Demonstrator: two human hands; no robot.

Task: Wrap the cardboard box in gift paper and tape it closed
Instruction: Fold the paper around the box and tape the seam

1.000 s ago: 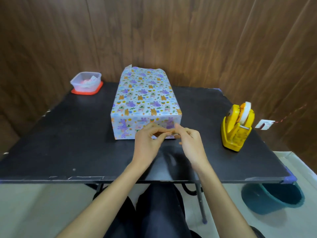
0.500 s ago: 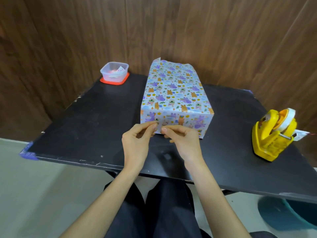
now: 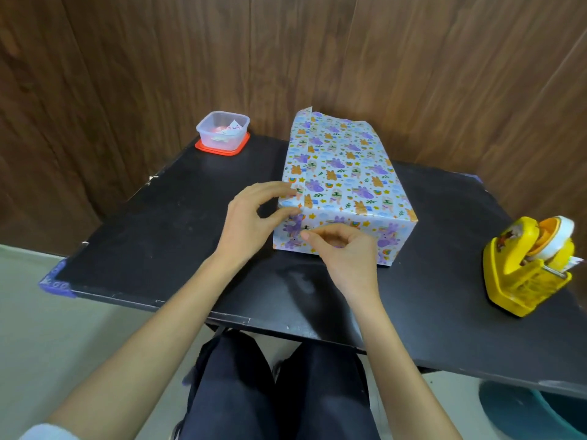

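Note:
The box wrapped in gift paper (image 3: 343, 166), pale blue with animal prints, lies lengthwise in the middle of the black table (image 3: 158, 233). At its far end the paper stands up unfolded. A faint strip of clear tape (image 3: 301, 204) runs over the near left top edge. My left hand (image 3: 251, 223) holds the strip's upper end, index finger on the box top and thumb on the near face. My right hand (image 3: 346, 258) pinches the lower end against the near face.
A yellow tape dispenser (image 3: 527, 268) stands at the table's right edge. A clear plastic container on a red lid (image 3: 222, 133) sits at the far left corner. Wooden wall panels rise close behind. A teal bucket (image 3: 533, 414) is on the floor, lower right.
My head turned left, so the box shifted right in view. Both hands moved from in front of the near face up to the box's near left corner with the tape.

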